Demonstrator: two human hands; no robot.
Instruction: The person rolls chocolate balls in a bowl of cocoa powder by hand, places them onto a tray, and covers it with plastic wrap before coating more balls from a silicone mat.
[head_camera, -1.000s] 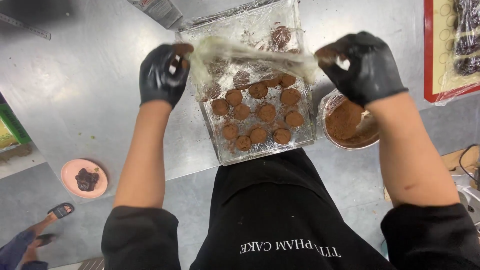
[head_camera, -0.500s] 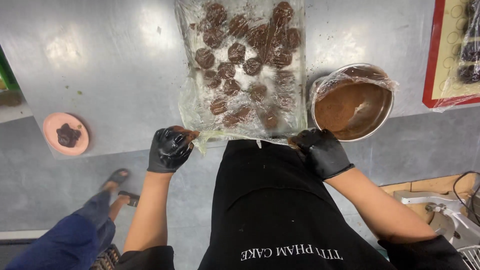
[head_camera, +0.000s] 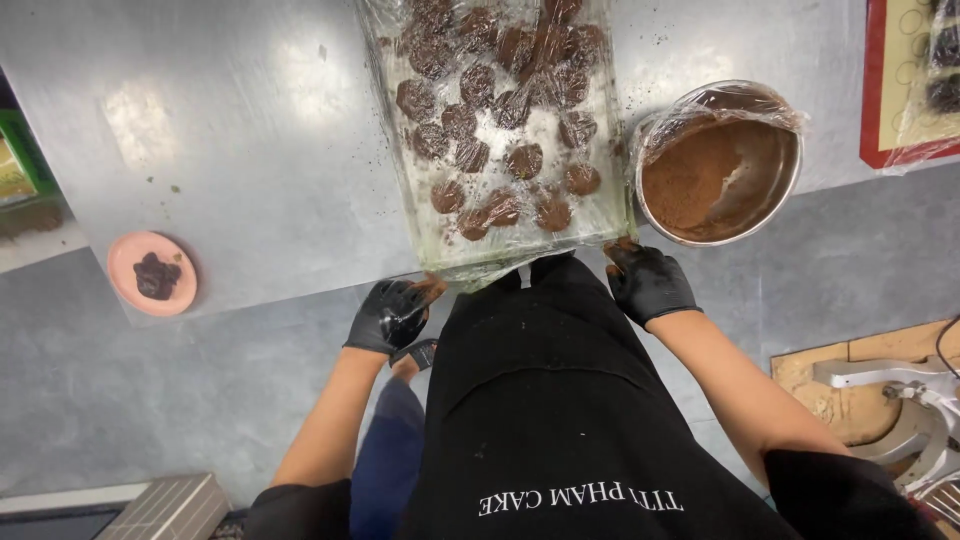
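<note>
A rectangular tray of several cocoa-dusted chocolate balls lies on a steel table, covered by clear cling film. Both my hands wear black gloves and sit at the tray's near edge. My left hand pinches the film's near left corner just below the table edge. My right hand grips the film at the tray's near right corner, fingers curled against the edge. My black apron fills the space between my arms.
A metal bowl of brown cocoa powder, film over it, stands right of the tray. A pink plate with a dark lump sits near the table's left edge. A red-rimmed tray is at the far right. Grey floor lies below.
My hands drew the cling film from above the tray's far side down over the chocolates to its near edge. They now sit lower, at the table's edge, with the film pulled taut.
</note>
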